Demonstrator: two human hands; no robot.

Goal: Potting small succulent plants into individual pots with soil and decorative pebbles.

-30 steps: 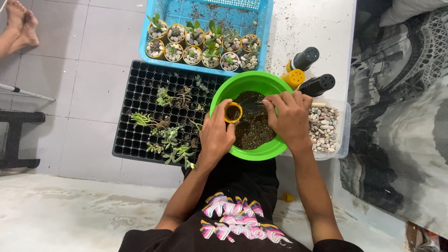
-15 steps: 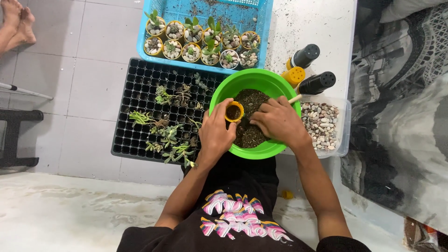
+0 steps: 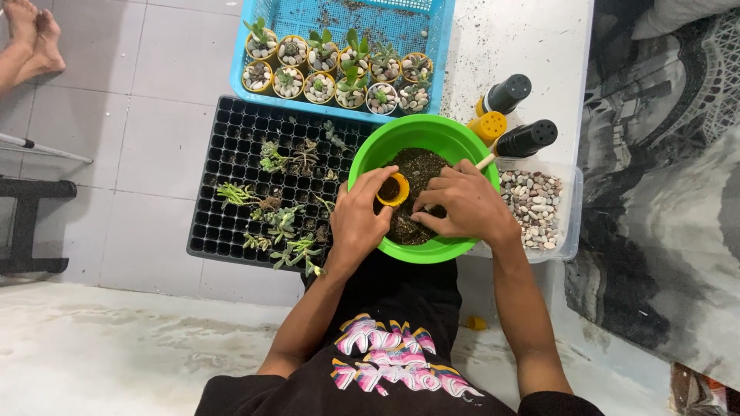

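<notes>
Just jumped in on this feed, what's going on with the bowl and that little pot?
A person is working over a green bowl of dark soil. The left hand holds a small yellow pot, tilted, inside the bowl. The right hand holds a wooden-handled tool down in the soil beside it. Finished pots topped with pebbles sit in the blue basket; loose cuttings lie on the black seedling tray.

green bowl of soil (image 3: pixel 455 142): 1 | small yellow pot in hand (image 3: pixel 395 189): 1 | planted pots in blue basket (image 3: pixel 443 46): 12 | black-capped bottles (image 3: pixel 507 93): 2 | pebble tub (image 3: pixel 569 208): 1 | black seedling tray (image 3: pixel 231 146): 1
</notes>
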